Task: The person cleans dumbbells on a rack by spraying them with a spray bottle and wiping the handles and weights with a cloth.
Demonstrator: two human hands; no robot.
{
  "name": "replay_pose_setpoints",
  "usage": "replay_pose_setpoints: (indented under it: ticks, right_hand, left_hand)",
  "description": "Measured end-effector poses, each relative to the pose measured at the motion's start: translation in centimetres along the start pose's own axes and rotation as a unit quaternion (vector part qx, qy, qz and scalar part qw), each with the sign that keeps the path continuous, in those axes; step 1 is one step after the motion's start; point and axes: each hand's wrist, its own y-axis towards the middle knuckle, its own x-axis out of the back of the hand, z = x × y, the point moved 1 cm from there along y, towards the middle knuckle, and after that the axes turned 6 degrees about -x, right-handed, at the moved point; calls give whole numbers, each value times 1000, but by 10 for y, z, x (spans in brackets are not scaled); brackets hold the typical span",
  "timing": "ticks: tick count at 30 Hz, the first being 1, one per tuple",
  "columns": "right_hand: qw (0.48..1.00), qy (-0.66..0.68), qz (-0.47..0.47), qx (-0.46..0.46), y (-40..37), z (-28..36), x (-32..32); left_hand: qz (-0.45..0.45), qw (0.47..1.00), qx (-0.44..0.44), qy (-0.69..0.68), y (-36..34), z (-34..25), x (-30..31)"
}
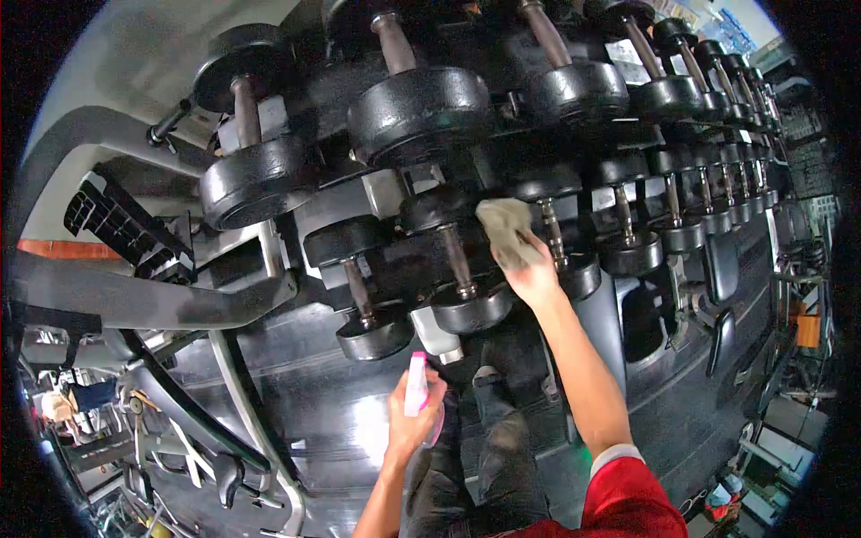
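Observation:
My left hand (413,414) is wrapped round a spray bottle (416,386) with a white and pink head, held low in front of my legs. In my right hand (534,272) is a crumpled beige cloth (508,229), reached out over the lower row of dumbbells. The cloth overlaps the gap between a black dumbbell (457,260) on its left and another dumbbell (552,226) on its right. Both have round black heads and metal handles. Further left in the same row lies a smaller-looking dumbbell (359,291).
An upper row holds larger-looking dumbbells (418,112), and both rows run off to the right. Grey machine frames (143,287) stand at the left. A padded bench (603,350) is below the rack at right. The dark floor (359,439) reflects light.

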Motion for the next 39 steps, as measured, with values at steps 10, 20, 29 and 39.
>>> replay_pose_setpoints:
  ticks: [10, 20, 29, 39]
  right_hand:
    - [975, -103, -197, 11, -117, 44, 18]
    - [670, -698, -185, 172, -30, 14, 25]
    - [425, -896, 76, 107, 2, -53, -16]
    - [421, -867, 182, -194, 50, 9, -55]
  left_hand:
    - [-12, 997, -49, 50, 57, 19, -55]
    - [-34, 997, -9, 66, 60, 4, -67]
    - [-33, 999, -27, 24, 33, 32, -62]
    - [-10, 1000, 20, 4, -2, 32, -45]
